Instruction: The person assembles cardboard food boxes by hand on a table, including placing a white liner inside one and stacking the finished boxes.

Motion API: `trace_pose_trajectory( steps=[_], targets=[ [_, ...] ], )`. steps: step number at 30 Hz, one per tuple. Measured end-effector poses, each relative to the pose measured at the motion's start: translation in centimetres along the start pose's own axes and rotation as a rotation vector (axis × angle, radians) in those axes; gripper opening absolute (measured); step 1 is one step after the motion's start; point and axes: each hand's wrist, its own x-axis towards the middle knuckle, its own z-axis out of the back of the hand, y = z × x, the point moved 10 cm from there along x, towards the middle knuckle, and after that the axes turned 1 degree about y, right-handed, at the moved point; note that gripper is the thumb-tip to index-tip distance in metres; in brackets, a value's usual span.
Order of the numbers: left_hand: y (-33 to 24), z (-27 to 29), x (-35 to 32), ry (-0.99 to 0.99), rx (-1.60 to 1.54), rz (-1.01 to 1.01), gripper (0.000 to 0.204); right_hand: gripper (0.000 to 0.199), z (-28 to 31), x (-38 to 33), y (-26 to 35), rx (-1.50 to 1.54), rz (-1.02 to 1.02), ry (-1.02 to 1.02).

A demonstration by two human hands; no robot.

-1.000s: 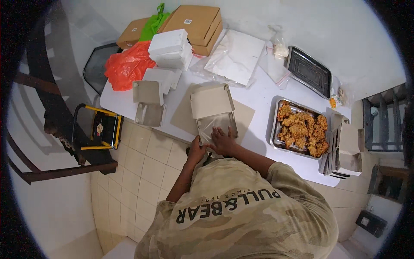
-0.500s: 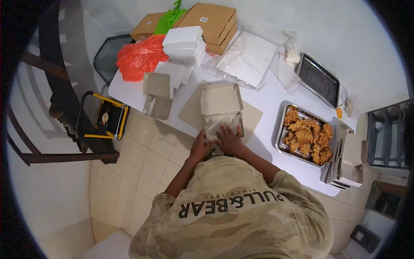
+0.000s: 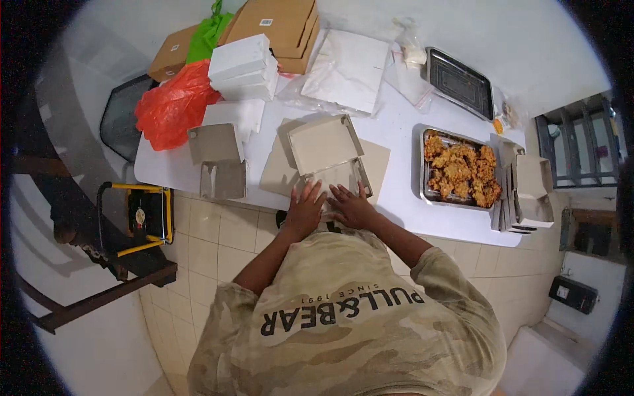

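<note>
At the far left of the white tabletop (image 3: 403, 129) a red plastic bag (image 3: 173, 105) slumps beside a stack of white boxes (image 3: 243, 66), and a second open grey carton (image 3: 218, 160) sits near the front edge, apart from the work. The left hand (image 3: 305, 211) and right hand (image 3: 352, 206) lie flat, fingers spread, grasping nothing, apparently pressing paper into the open takeaway box (image 3: 328, 155), which sits on brown sheets at the near edge. Bare tabletop separates it from the tray of fried pieces (image 3: 459, 168); folded cartons (image 3: 525, 195) crowd the right edge.
</note>
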Motion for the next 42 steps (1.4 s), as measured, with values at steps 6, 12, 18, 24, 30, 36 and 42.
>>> trace_pose_trajectory(
  steps=[6, 12, 18, 24, 30, 36, 42],
  targets=[
    [0.8, -1.2, 0.9, 0.036, -0.141, -0.107, 0.041, 0.045, 0.7, 0.3, -0.7, 0.030, -0.037, -0.006],
    [1.0, -2.6, 0.9, 0.046, -0.037, -0.194, 0.042, 0.042, 1.6, -0.4, -1.7, 0.023, -0.233, -0.147],
    [0.6, -2.4, 1.0, 0.105, -0.093, -0.193, 0.043, 0.040, 1.7, -1.1, -3.3, -0.025, -0.360, -0.184],
    [0.8, -2.7, 1.0, 0.133, -0.046, -0.161, 0.044, 0.040, 1.8, -0.3, -4.5, -0.127, -0.333, -0.222],
    [0.5, -2.0, 1.0, 0.065, 0.001, -0.183, 0.043, 0.041, 2.4, -0.3, -3.9, -0.098, -0.277, -0.187],
    [1.4, -2.3, 0.6, 0.058, 0.038, -0.106, 0.042, 0.037, 2.5, -2.6, -1.5, -0.026, -0.178, -0.215],
    [0.6, -1.9, 0.0, 0.031, 0.135, -0.074, 0.036, 0.033, 1.4, -3.5, -1.2, -0.014, -0.016, -0.184]
  ],
)
